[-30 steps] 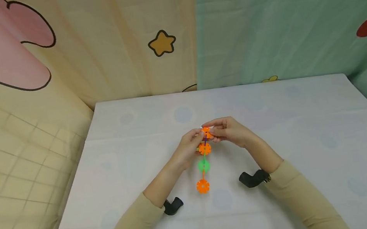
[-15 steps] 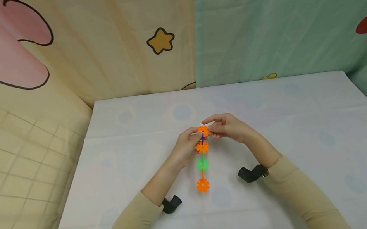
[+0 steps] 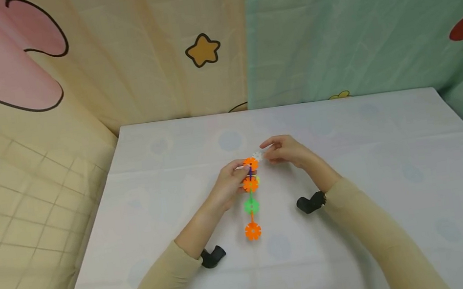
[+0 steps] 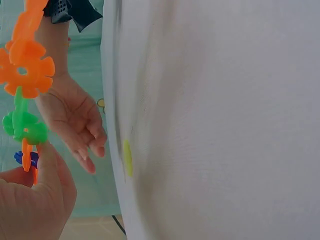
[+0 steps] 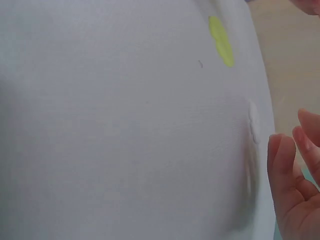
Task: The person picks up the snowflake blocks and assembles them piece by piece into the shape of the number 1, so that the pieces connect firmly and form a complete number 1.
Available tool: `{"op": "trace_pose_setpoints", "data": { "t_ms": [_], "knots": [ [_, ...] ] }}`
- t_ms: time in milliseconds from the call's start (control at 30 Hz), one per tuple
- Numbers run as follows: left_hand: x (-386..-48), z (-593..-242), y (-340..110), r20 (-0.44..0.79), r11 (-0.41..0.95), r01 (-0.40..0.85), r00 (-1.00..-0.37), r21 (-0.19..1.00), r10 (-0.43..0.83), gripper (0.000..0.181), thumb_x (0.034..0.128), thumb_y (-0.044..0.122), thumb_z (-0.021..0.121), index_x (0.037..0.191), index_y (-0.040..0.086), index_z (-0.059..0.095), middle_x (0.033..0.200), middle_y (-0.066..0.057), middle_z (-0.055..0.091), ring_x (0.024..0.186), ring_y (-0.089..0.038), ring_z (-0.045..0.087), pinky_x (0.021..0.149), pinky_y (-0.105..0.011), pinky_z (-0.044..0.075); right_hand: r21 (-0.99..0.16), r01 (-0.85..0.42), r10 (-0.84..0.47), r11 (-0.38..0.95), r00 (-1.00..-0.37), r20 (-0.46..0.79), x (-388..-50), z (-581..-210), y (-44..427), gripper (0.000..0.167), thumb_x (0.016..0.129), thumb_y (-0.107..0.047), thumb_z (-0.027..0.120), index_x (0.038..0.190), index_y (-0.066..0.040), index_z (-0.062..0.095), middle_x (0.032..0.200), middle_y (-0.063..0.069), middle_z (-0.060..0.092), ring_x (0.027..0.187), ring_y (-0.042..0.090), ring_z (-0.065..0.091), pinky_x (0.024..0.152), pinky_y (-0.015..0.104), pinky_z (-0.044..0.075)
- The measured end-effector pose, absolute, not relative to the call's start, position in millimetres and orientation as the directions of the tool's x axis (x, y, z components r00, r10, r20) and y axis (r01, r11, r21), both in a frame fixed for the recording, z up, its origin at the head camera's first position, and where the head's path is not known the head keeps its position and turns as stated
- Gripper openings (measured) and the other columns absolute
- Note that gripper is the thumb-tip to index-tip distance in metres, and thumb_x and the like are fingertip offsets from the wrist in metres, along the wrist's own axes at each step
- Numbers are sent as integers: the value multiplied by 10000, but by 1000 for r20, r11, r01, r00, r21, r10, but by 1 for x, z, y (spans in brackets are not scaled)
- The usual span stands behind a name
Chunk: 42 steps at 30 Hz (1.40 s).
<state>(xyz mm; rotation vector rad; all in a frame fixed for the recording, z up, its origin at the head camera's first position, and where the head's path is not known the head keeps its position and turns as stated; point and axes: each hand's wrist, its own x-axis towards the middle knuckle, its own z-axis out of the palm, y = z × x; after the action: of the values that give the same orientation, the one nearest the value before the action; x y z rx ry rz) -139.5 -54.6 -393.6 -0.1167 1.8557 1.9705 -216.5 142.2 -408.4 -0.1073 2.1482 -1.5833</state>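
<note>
In the head view my left hand point(image 3: 229, 183) pinches the upper part of a chain of flower-shaped discs. The chain has a top orange disc point(image 3: 250, 163), a purple one point(image 3: 250, 173), another orange disc point(image 3: 250, 184), a green disc point(image 3: 251, 206) and a bottom orange disc point(image 3: 253, 231). Beside the chain's top, my right hand point(image 3: 288, 151) is empty, its fingers relaxed and slightly bent. A white piece point(image 5: 254, 121) lies on the cloth near those fingers in the right wrist view. Farther along is a yellow piece point(image 5: 221, 41), partly hidden behind the chain from the head.
A white cloth covers the table point(image 3: 166, 183). Behind it hang a yellow curtain point(image 3: 134, 54) and a green curtain point(image 3: 352, 24). Black devices stick out from the left wrist point(image 3: 213, 256) and the right wrist point(image 3: 311, 203).
My right hand has let go of the chain's top and moved away to the right and back. My left hand has shifted slightly left with the chain, and the white piece shows more.
</note>
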Motion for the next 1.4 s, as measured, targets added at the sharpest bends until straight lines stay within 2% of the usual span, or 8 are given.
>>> {"op": "trace_pose_setpoints", "data": {
  "t_ms": [167,400,667,967,1100,1233,1400],
  "knots": [
    [-140,-394,-54,-355,-17,-371,-902,929,247,268,988,113,456,1219,-9,517,1182,-266,571,748,-126,606,635,-240,514,-880,185,-267,437,-908,-324,-226,-418,133,357,829,-54,683,1160,35,583,786,47,592,622,127,532,596,205,476],
    [-140,-395,-55,-335,-35,-355,-908,934,252,263,994,103,439,1209,-30,513,1189,-282,559,746,-118,607,641,-243,523,-795,121,-174,595,-946,-274,-233,-425,120,333,744,-99,784,1034,-3,652,670,33,480,540,128,457,521,210,406],
    [-143,-391,-62,-333,-48,-351,-916,935,225,263,990,92,444,1217,-25,504,1204,-286,547,775,-124,608,662,-251,523,-664,34,-172,747,-955,-242,-235,-424,110,303,711,-150,811,925,-38,628,755,53,484,684,194,437,591,267,358],
    [-146,-393,-70,-343,-31,-356,-916,934,208,270,993,97,437,1225,-30,489,1207,-279,550,771,-121,611,643,-241,512,-708,44,-203,705,-944,-260,-235,-424,111,293,743,-94,779,945,-43,573,716,48,484,601,166,471,545,243,398],
    [-146,-393,-71,-340,-24,-352,-918,936,205,269,993,102,438,1221,-31,489,1203,-275,555,764,-115,607,631,-231,503,-779,77,-248,623,-924,-290,-233,-422,115,264,781,-47,737,996,-12,590,688,35,514,562,136,500,540,227,430],
    [-145,-392,-70,-348,-19,-360,-913,933,211,270,992,104,440,1222,-27,493,1199,-266,560,770,-119,606,645,-235,508,-836,125,-297,534,-898,-324,-231,-417,119,283,817,-63,713,1066,16,604,650,16,549,558,119,529,563,230,457],
    [-144,-393,-67,-352,-15,-363,-911,932,217,264,987,103,452,1212,-24,506,1181,-258,573,761,-117,606,638,-232,507,-908,124,-370,400,-885,-283,-226,-407,122,295,858,-25,653,1130,50,569,663,19,572,604,139,570,626,246,506]
  ]
}}
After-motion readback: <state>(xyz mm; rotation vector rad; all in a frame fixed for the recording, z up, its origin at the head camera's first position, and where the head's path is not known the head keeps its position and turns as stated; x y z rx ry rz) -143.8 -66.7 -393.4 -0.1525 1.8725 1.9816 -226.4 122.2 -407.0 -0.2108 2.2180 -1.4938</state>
